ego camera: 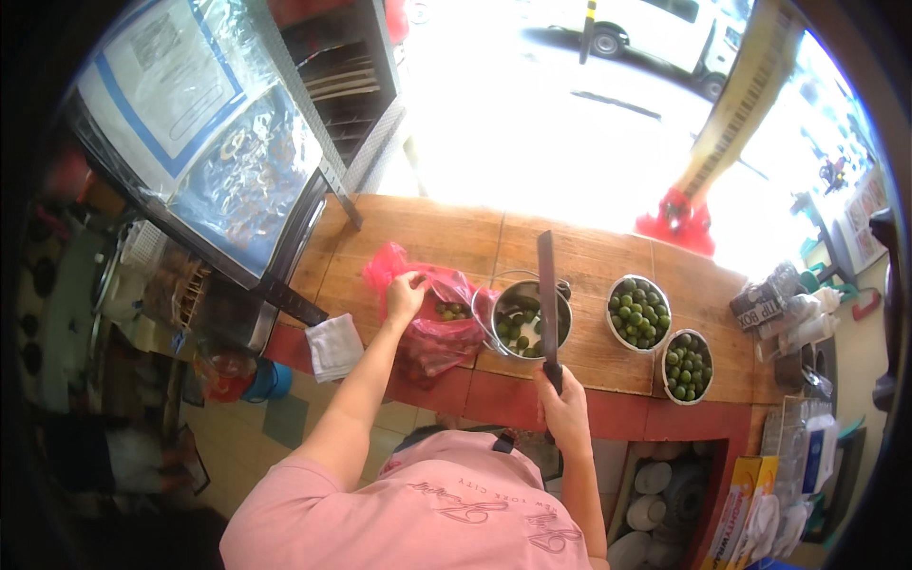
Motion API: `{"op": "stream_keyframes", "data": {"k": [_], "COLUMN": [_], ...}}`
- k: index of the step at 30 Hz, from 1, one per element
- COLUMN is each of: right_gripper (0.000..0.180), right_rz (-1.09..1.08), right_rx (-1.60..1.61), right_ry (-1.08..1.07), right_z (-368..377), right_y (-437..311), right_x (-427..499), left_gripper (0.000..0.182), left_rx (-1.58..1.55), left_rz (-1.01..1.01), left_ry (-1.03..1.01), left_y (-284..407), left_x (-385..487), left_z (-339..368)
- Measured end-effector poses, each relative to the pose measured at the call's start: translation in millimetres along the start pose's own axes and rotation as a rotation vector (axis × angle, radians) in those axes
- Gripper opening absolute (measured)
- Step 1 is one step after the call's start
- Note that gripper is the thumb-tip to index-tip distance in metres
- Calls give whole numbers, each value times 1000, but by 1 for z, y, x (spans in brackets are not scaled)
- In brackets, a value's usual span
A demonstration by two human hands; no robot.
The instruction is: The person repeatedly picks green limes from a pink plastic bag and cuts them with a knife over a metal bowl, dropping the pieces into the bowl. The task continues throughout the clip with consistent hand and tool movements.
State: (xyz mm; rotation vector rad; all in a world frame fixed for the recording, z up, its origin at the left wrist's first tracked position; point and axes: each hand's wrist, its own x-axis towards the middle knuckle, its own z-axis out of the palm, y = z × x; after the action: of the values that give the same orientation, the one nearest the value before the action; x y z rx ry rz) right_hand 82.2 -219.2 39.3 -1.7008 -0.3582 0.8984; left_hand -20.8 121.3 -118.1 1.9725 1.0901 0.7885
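Observation:
My right hand (568,411) grips the dark handle of a long-bladed knife (547,292), held upright in front of a metal pail (564,333). Small green citrus fruits (509,325) lie in the pail, whose wire handle leans to its left. With its fingers closed on the edge, my left hand (413,285) holds a pink plastic bag (442,342). More small green fruits (452,311) show in the bag's mouth. To the right of the pail stand two round containers, one (638,313) farther back and one (687,367) nearer, both filled with green citrus fruits.
A folded white cloth (333,348) lies on the wooden counter (456,221) left of the bag. A glass-fronted case (235,178) stands at the left. Bottles, a tip box (766,303) and a cling wrap box (744,509) are at the right. Crockery (646,511) sits under the counter.

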Motion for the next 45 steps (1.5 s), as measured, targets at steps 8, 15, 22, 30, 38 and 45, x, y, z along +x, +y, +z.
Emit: {"op": "stream_keyframes", "data": {"k": [8,15,22,30,38,45], "right_gripper": [18,20,24,23,23,23], "right_rz": [-95,-171,-268,-347,-380,-373], "right_rx": [-52,-185,-455,-539,-582,-517], "right_ry": [-37,3,84,130,167,184], "right_z": [4,8,11,11,8,12], "right_y": [16,19,9,9,16,17], "right_x": [-7,-9,-18,-27,-27,-10], "left_gripper": [23,23,24,28,27,26], "left_rx": [221,161,-1061,-934,-885,-822], "left_rz": [212,20,-385,-258,-225,-182], "left_ry": [82,-71,-248,-245,-256,-279], "left_y": [-19,22,116,158,176,188], "left_x": [-5,-11,-59,-72,-86,-113], "left_z": [-1,-19,-34,-36,-32,-9]}}
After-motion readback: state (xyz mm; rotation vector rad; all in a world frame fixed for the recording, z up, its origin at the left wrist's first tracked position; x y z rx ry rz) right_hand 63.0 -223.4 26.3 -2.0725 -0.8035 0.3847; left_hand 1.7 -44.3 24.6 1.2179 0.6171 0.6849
